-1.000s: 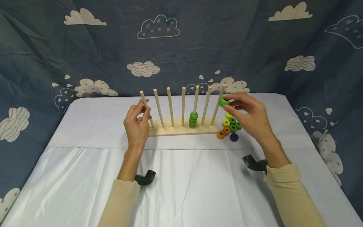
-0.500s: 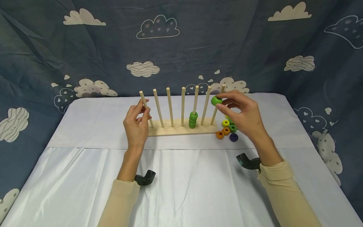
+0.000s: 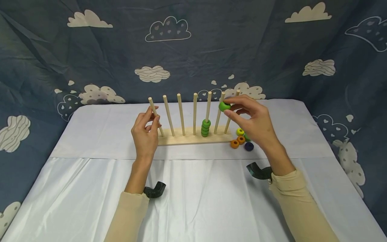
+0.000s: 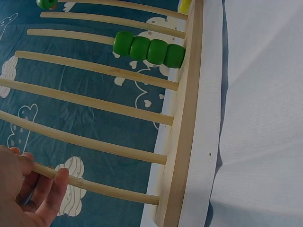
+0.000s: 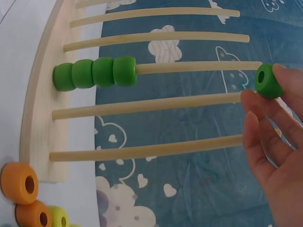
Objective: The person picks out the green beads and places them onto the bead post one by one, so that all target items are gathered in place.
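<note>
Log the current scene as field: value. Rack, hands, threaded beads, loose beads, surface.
rack: wooden base with seven pegs
left_hand: left hand pinches the leftmost peg
right_hand: right hand pinches a green bead, not threaded, near the peg tops
threaded: four green beads, stacked on the fifth peg from the left
loose: two orange beads, a dark blue bead, at least one yellow bead; others partly hidden
surface: white cloth

Both sleeves (image 3: 127, 213) are plain beige, and a bent black device (image 3: 155, 190) sits at each wrist (image 3: 138, 178).
</note>
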`<state>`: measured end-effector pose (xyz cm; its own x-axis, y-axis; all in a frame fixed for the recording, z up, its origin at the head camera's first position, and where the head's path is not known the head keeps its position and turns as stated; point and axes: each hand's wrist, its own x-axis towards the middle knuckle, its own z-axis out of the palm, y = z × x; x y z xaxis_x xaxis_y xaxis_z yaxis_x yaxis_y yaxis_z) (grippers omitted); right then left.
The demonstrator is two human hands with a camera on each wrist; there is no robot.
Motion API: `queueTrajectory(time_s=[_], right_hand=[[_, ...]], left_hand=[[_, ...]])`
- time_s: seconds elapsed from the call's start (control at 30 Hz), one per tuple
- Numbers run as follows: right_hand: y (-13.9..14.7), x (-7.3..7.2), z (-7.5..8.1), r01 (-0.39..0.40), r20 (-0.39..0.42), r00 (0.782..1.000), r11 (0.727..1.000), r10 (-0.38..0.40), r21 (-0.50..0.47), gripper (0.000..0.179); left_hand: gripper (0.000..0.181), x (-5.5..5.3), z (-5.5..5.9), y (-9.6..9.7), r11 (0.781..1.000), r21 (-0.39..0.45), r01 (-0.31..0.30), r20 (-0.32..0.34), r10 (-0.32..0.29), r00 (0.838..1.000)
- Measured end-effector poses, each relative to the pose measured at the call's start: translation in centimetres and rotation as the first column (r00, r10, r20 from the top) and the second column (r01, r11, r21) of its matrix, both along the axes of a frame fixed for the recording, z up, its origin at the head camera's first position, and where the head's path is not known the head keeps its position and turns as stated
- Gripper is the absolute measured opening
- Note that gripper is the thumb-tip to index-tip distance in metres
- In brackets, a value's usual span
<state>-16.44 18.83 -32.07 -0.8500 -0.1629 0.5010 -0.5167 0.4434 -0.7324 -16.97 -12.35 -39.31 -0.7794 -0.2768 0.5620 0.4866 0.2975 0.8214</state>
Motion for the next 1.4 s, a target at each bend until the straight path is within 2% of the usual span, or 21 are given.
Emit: queueTrajectory(time_s=[0.63,0.93,1.4], right_hand=[[-1.8,-0.5,0.7,-0.051,-0.06,0.997,0.998,0.049,-0.04,0.037],[-2.4,-0.8,1.3,-0.041,-0.091,0.995,0.996,0.034,-0.084,0.039],[-3.1,-1.4,1.5,-0.021,-0.073,0.997,0.994,0.013,-0.103,0.038]], left_hand=[[0.043,0.2,-0.1,-0.1,1.0,-0.001,0.003,-0.007,-0.003,1.0],[0.042,0.1,-0.1,0.0,1.0,-0.002,-0.002,-0.006,0.002,1.0],[0.044,0.1,0.0,0.1,1.0,0.0,-0.004,0.0,0.004,1.0]])
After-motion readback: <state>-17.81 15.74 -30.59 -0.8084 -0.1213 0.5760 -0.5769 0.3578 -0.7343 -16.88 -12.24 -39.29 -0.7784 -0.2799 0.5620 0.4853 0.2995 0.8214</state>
